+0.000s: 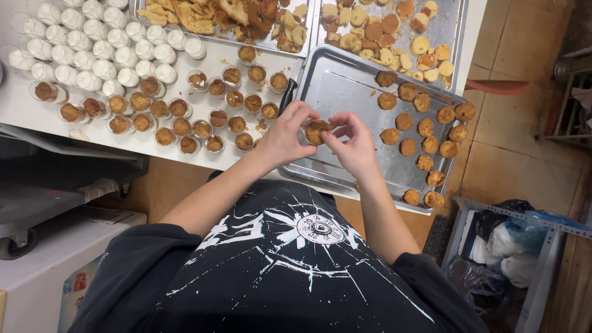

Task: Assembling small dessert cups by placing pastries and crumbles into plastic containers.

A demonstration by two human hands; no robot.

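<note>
Both hands point(320, 137) around brown-topped cup point(316, 131)

Far left of the hands: white-filled cups point(92, 55) on the surface point(18, 108). Right, below the surface: bin of plastic bags point(512, 240).

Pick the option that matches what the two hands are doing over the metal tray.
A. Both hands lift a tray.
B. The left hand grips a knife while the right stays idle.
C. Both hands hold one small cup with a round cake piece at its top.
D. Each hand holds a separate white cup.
C: the left hand and right hand meet around one cup with a brown round piece on top, above the tray.
</note>
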